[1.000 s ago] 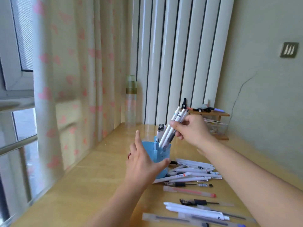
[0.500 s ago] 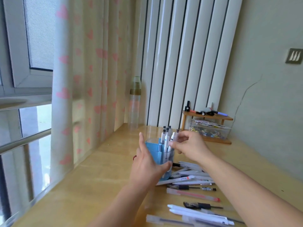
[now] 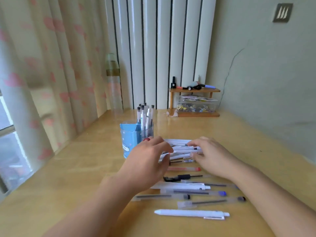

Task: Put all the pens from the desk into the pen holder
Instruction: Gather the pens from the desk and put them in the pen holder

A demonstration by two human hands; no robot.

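Observation:
A blue and clear pen holder (image 3: 130, 139) stands on the wooden desk (image 3: 68, 177) with several white pens (image 3: 145, 117) upright in it. Right of it lies a pile of white pens (image 3: 179, 147). Both hands rest on that pile: my left hand (image 3: 147, 161) at its left end, my right hand (image 3: 210, 154) at its right end, fingers touching the pens. Whether either hand grips a pen is blurred. Nearer me lie a red pen (image 3: 184, 169), a black pen (image 3: 179, 177), several clear pens (image 3: 196, 192) and a white pen (image 3: 191, 213).
A tall clear bottle (image 3: 113, 86) stands at the back by the heart-print curtain (image 3: 42, 74). A small wooden shelf (image 3: 195, 90) with a clear box of clips (image 3: 196, 106) sits against the back wall. Bare desk lies left of the holder.
My right hand has let go of the pens in the holder and come down onto the pile. My left hand has left the holder and moved right to the pile.

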